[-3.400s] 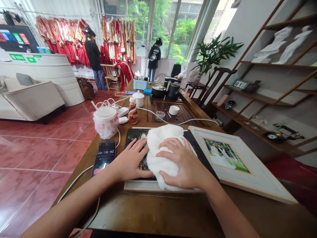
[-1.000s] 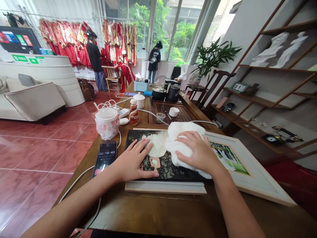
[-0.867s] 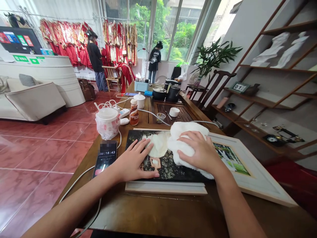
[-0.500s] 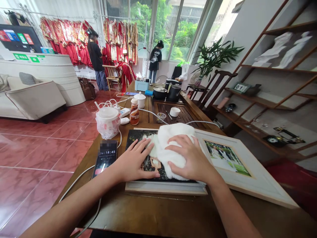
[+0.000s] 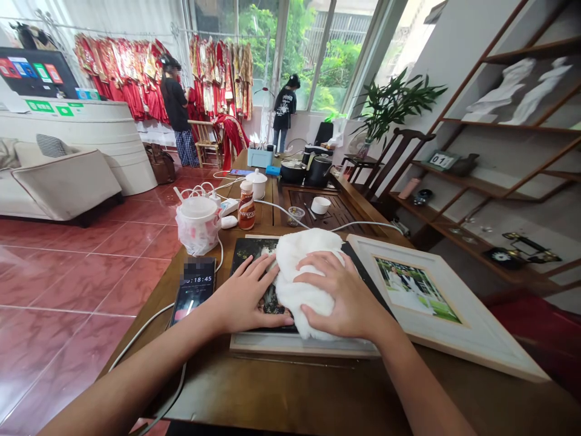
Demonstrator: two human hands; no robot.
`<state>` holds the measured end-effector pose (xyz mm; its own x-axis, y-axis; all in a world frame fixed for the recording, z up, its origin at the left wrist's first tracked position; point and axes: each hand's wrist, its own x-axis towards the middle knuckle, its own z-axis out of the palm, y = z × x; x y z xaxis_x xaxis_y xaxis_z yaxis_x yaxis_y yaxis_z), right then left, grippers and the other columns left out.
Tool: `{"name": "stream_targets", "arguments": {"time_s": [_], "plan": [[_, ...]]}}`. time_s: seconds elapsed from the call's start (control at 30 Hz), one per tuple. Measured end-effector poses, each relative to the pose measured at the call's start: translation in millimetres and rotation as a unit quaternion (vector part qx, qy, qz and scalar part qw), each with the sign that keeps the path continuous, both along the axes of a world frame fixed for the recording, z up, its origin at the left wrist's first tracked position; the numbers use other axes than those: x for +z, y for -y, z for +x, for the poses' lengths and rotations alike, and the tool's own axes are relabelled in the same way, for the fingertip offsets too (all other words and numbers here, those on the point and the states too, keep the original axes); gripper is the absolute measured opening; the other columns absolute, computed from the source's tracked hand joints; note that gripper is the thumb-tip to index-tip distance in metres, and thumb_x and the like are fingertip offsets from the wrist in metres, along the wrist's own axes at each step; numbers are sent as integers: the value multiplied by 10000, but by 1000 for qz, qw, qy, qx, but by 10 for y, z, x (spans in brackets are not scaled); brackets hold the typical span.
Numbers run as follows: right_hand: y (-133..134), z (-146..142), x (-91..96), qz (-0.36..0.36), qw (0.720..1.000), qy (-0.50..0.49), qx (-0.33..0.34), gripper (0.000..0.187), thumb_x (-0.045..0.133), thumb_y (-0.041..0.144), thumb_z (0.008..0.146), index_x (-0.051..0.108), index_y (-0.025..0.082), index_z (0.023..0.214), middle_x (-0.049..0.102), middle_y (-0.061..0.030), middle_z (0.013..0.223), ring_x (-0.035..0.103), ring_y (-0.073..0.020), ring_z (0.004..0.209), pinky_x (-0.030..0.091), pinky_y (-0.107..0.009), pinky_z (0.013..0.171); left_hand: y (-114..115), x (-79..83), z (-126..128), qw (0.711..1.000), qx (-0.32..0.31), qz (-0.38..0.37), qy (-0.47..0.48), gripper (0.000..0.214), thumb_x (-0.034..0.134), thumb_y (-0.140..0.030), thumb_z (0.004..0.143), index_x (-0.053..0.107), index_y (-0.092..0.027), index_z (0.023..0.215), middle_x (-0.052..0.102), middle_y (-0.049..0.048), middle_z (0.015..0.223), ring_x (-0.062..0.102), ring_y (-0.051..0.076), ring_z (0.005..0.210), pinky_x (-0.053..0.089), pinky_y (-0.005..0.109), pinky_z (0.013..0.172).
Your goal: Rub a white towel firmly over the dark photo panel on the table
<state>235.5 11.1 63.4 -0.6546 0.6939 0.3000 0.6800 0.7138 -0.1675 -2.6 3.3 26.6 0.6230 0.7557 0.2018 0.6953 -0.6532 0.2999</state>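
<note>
A dark photo panel [image 5: 247, 247] lies on top of a pale wood-framed picture [image 5: 272, 345] in front of me. My left hand [image 5: 249, 293] rests flat on the panel's left part, fingers spread and holding nothing. Under my right hand [image 5: 340, 290] is a bunched, fluffy white cloth [image 5: 290, 266]; the fingers curl over it and press it against the panel. The cloth and both hands hide much of the panel's picture. To the right lies a white-matted picture frame [image 5: 454, 260] with a wedding photo in it.
On the left are a phone [image 5: 195, 290], a bagged white tub [image 5: 198, 221] and a brown-labelled bottle [image 5: 246, 207]. Behind the panel stand a small white bowl [image 5: 321, 205] and a tea tray [image 5: 354, 221]. A white cable [image 5: 367, 224] crosses the table. Two people stand farther back.
My right hand has slid the white cloth to the left and slightly toward me across the panel, uncovering the panel's right edge. The left hand stays in place.
</note>
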Motion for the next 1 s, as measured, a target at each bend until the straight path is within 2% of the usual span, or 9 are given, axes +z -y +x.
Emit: {"name": "stream_targets", "arguments": {"time_s": [0.1,0.37,0.5,0.67,0.87,1.0], "plan": [[-48,87,1,14,999,12,-29,299,639,397,743,658,315,1030,614,-40,1237,475,-321,1189,250,-577,1003,0,-7,-6,1000,7,-6,-1,988,457,-809,811,251,-169,1536,224,144,1599,167,300,1483,130,486,1208],[-207,375,-55,76,986,61,-138,303,566,437,815,664,274,1051,622,-69,1243,499,-335,1143,357,-562,900,0,-2,-7,1000,3,-8,2,977,450,-804,820,231,-185,1542,222,133,1601,170,284,1484,125,484,1208],[-232,431,-80,94,980,70,-160,311,558,460,822,666,289,1059,624,-65,1239,503,-338,1132,374,-531,852,5,7,-9,1000,4,-12,-4,980,440,-808,820,220,-187,1546,212,125,1605,167,284,1485,119,474,1209],[-189,372,-60,94,985,57,-136,294,568,447,820,660,283,1046,628,-77,1229,496,-333,1132,337,-551,897,17,17,-2,1000,5,-14,-10,981,439,-803,826,231,-164,1541,212,142,1602,159,279,1487,116,476,1208],[-26,99,-2,42,998,17,-43,300,636,414,757,665,304,1034,628,-64,1223,485,-332,1152,245,-581,1001,10,8,12,1000,2,-6,4,969,459,-794,824,243,-174,1536,244,148,1592,184,296,1480,143,499,1202],[55,-53,13,10,1000,-2,7,312,657,416,718,673,316,1013,618,-48,1223,471,-326,1182,201,-571,1041,2,-7,15,1000,-3,2,2,925,490,-778,821,318,-176,1503,313,150,1564,194,302,1477,141,500,1203]]}}
